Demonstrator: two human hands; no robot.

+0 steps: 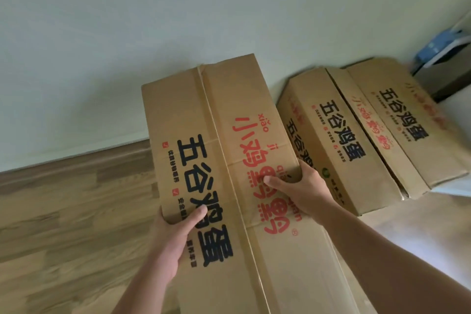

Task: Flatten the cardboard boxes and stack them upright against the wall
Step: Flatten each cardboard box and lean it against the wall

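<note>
Head view: flattened cardboard box (224, 160), brown, printed with black and red characters, held out in front at a tilt, far end up toward the wall (153, 20). Gripped on both long edges. Left hand (173, 239) clamped on the left edge, thumb laid flat across the black print, fingers hidden behind the panel. Right hand (303, 186) clasped on the right edge, thumb pressed onto the red print, fingers curled round the back. Both forearms stretched forward from the bottom of the frame. To the right, two more boxes (356, 135) of the same print, lying side by side and touching, near the wall. Below, wood-grain floor (63, 224) with a pale skirting strip along the wall's foot. Far right corner: a dark bin (448, 69) holding something blue, blurred.
</note>
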